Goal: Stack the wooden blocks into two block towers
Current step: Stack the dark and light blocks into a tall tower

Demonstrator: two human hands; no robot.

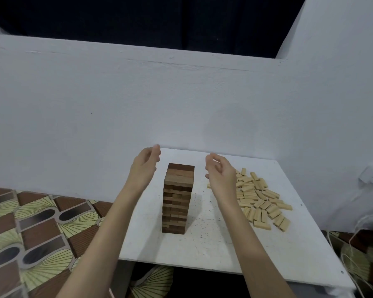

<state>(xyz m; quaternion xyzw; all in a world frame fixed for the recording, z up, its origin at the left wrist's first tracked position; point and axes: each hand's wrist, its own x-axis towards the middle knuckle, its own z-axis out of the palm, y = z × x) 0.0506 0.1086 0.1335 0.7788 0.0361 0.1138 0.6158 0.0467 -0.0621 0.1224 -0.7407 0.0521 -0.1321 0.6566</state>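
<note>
Bare hands (182,166) flanking dark tower (177,198)

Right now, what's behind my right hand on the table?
Behind the right hand lies the loose pile of pale wooden blocks on the white table. The hand and wrist cover the pile's left edge, so how many blocks sit there cannot be seen.

Two bare arms seen from above, left hand (145,166), right hand (221,174), no sleeves worn, no rings or watch seen
</note>
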